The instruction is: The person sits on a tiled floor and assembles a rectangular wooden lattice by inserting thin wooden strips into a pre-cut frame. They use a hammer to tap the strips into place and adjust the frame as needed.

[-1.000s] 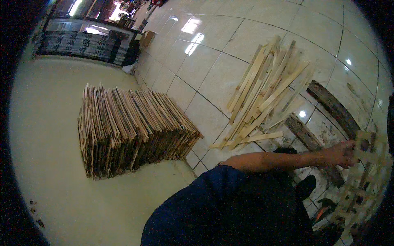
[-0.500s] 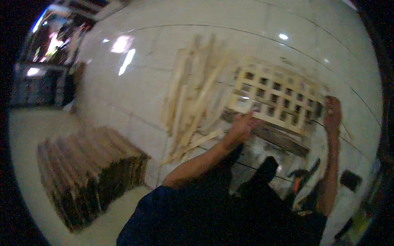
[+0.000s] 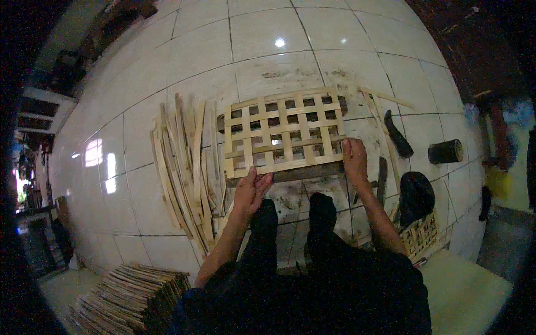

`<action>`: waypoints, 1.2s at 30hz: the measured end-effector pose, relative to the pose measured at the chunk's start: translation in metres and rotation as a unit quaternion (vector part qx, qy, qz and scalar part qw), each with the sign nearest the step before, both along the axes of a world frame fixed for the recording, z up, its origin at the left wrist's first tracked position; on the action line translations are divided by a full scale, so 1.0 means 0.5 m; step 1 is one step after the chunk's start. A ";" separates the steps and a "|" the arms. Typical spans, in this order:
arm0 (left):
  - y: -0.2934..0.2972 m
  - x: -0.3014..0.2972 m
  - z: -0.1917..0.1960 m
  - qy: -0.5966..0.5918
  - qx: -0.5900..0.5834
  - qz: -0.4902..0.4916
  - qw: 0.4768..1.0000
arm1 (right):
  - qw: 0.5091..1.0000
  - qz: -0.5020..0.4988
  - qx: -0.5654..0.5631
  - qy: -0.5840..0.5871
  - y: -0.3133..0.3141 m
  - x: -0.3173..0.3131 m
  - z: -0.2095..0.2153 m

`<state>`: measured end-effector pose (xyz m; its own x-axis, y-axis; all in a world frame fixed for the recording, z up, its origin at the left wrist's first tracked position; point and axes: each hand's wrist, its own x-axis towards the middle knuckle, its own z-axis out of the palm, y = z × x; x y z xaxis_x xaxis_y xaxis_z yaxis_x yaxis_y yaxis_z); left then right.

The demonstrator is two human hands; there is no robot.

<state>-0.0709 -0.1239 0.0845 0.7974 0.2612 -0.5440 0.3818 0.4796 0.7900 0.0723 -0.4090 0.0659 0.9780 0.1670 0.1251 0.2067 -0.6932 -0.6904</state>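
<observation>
An open lattice (image 3: pixel 286 133) of flat pale bamboo strips, woven over and under, lies in front of me. Dark wooden bars support it, one (image 3: pixel 312 171) showing along its near edge. My left hand (image 3: pixel 250 192) is at the near edge, left of the middle, thumb on top of the outer strip and fingers curled below it. At the right edge, my right hand (image 3: pixel 355 161) pinches the strip ends near the front corner. Its fingertips are partly hidden. My feet in dark covering (image 3: pixel 322 211) stand just on the near side of the lattice.
Loose bamboo strips (image 3: pixel 173 162) lie to the left, and a stacked bundle (image 3: pixel 125 296) sits lower left. On the right are a dark blade (image 3: pixel 382 177), a curved dark object (image 3: pixel 396 135), a short cylinder (image 3: pixel 445 152), a black bundle (image 3: pixel 416 196) and another woven piece (image 3: pixel 421 234).
The view has swung to the right and is sharper, bringing in more on the right side. Both hands stay at the lattice, the left at its near edge, the right at its right edge.
</observation>
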 end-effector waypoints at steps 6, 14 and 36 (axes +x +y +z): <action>0.058 -0.059 -0.030 0.041 0.019 -0.189 0.981 | 0.989 -0.036 -0.137 0.037 -0.021 -0.043 -0.013; 0.224 0.021 -0.033 -0.077 0.478 0.011 0.875 | 0.993 -0.027 -0.116 -0.018 -0.039 -0.046 -0.066; 0.166 0.120 -0.083 -0.015 0.188 -0.014 0.982 | 0.985 -0.082 -0.050 0.141 0.002 0.119 -0.107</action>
<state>-0.0109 -0.0407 0.0432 0.8214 0.4166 -0.3896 0.3647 0.1416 0.9203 0.1317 -0.4080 0.0123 0.9864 0.0017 -0.1641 -0.1036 -0.7690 -0.6308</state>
